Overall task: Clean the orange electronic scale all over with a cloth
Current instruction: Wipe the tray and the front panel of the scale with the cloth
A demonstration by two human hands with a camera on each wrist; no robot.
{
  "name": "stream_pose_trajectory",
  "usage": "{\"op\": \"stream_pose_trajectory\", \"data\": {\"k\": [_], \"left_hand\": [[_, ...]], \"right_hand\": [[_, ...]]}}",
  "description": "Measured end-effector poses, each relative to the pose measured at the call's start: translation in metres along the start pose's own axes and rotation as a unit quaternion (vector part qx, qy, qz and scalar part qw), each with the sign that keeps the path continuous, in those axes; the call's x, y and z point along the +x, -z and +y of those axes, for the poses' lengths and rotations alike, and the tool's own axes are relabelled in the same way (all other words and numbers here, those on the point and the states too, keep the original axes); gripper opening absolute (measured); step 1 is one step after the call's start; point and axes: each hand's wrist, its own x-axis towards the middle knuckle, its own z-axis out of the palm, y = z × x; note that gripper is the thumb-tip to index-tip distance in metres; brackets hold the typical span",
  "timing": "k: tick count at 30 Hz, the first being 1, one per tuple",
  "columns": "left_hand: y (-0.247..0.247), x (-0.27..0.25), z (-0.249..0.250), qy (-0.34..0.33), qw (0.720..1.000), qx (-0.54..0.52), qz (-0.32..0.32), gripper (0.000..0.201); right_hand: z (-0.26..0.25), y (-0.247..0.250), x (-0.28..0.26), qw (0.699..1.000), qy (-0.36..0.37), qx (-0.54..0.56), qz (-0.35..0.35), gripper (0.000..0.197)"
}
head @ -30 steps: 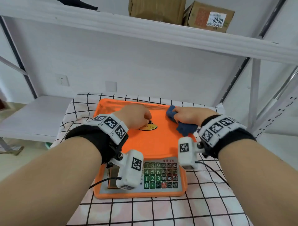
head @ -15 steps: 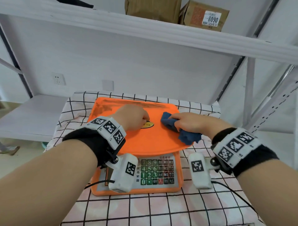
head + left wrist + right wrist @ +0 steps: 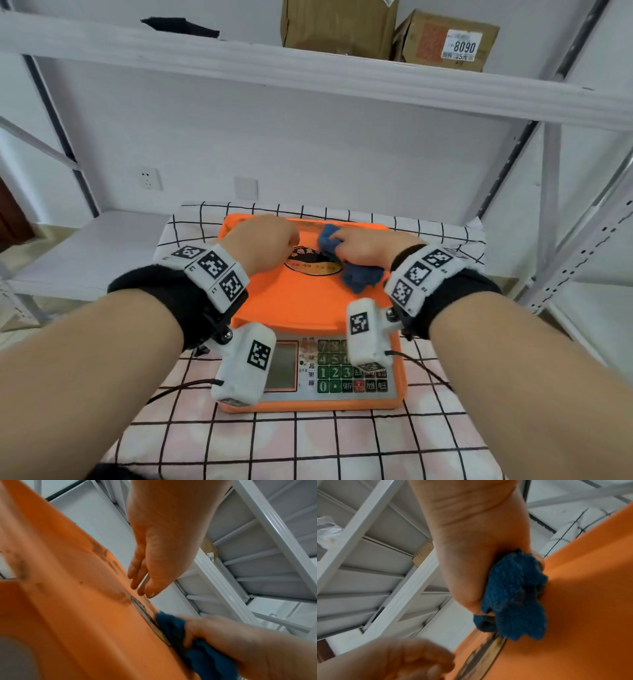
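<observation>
The orange electronic scale (image 3: 301, 305) stands on a checked tablecloth, its keypad (image 3: 342, 380) facing me. My right hand (image 3: 366, 245) grips a bunched blue cloth (image 3: 361, 279) and presses it on the platter at the right rim of the round label (image 3: 313, 267). In the right wrist view the cloth (image 3: 513, 595) bulges out from under the right hand (image 3: 471, 545) onto the orange surface. My left hand (image 3: 270, 238) rests on the platter's back left part and holds nothing. In the left wrist view its fingers (image 3: 137, 573) are straight, tips by the platter (image 3: 77, 608), which shows dark smudges.
The checked tablecloth (image 3: 308, 445) covers a small table. A white shelf (image 3: 308, 72) overhead carries cardboard boxes (image 3: 339, 24). Grey rack uprights (image 3: 551, 205) rise on the right, and a low white shelf (image 3: 85, 246) lies on the left. A white wall stands right behind the scale.
My right hand has slid the cloth from the platter's right front edge back and left to the round label. The left hand has stayed on the platter.
</observation>
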Motion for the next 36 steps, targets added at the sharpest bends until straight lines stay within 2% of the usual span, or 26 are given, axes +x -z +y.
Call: {"op": "stream_pose_trajectory", "data": {"k": [2, 4, 6, 8, 13, 16, 18, 20, 23, 26, 28, 29, 31, 34, 36], "left_hand": [[-0.001, -0.002, -0.004, 0.001, 1.0, -0.006, -0.008, 0.028], [-0.002, -0.003, -0.006, 0.003, 1.0, -0.015, -0.012, 0.028], [-0.003, -0.005, -0.009, 0.01, 0.999, -0.027, -0.019, 0.028], [-0.004, -0.007, -0.013, 0.015, 0.998, -0.045, -0.03, 0.029], [-0.005, -0.009, -0.019, 0.018, 0.998, -0.055, -0.029, 0.029], [-0.004, -0.009, -0.02, 0.02, 0.997, -0.067, -0.017, 0.028], [-0.005, -0.009, -0.023, 0.024, 0.995, -0.094, -0.005, 0.028], [-0.006, -0.009, -0.026, 0.029, 0.992, -0.121, 0.004, 0.028], [-0.008, -0.009, -0.025, 0.032, 0.991, -0.128, 0.01, 0.029], [-0.008, -0.009, -0.024, 0.035, 0.992, -0.119, 0.013, 0.03], [-0.009, -0.01, -0.025, 0.035, 0.992, -0.121, 0.01, 0.031], [-0.01, -0.01, -0.025, 0.035, 0.992, -0.122, 0.01, 0.03], [-0.011, -0.009, -0.026, 0.037, 0.992, -0.117, 0.014, 0.029], [-0.011, -0.008, -0.025, 0.038, 0.993, -0.112, 0.016, 0.028], [-0.011, -0.009, -0.024, 0.039, 0.993, -0.108, 0.015, 0.029]], "right_hand": [[0.021, 0.007, -0.007, 0.998, -0.037, -0.056, 0.01, 0.008], [0.032, 0.01, -0.015, 0.993, -0.086, -0.084, 0.011, 0.011], [0.031, 0.009, -0.014, 0.991, -0.088, -0.097, -0.004, 0.011], [0.016, 0.005, -0.008, 0.992, -0.066, -0.109, 0.008, 0.01], [-0.045, -0.009, 0.007, 0.996, 0.066, -0.065, -0.004, 0.017], [-0.047, -0.009, 0.012, 0.992, 0.076, -0.103, -0.016, 0.028], [-0.033, -0.006, 0.011, 0.995, 0.04, -0.092, -0.01, 0.034], [-0.012, -0.001, 0.007, 0.994, 0.01, -0.111, -0.021, 0.015], [0.015, 0.004, -0.005, 0.987, -0.067, -0.143, -0.007, 0.033], [0.02, 0.003, -0.013, 0.985, -0.069, -0.16, 0.01, 0.029], [0.006, -0.005, -0.016, 0.99, -0.039, -0.136, 0.001, 0.012], [-0.002, -0.01, -0.015, 0.993, -0.003, -0.115, 0.006, 0.021], [-0.018, -0.019, -0.015, 0.999, 0.018, -0.038, -0.011, 0.039], [-0.019, -0.021, -0.012, 0.998, 0.014, 0.037, -0.04, 0.042], [-0.006, -0.015, -0.012, 1.0, -0.006, 0.021, -0.003, 0.039]]}}
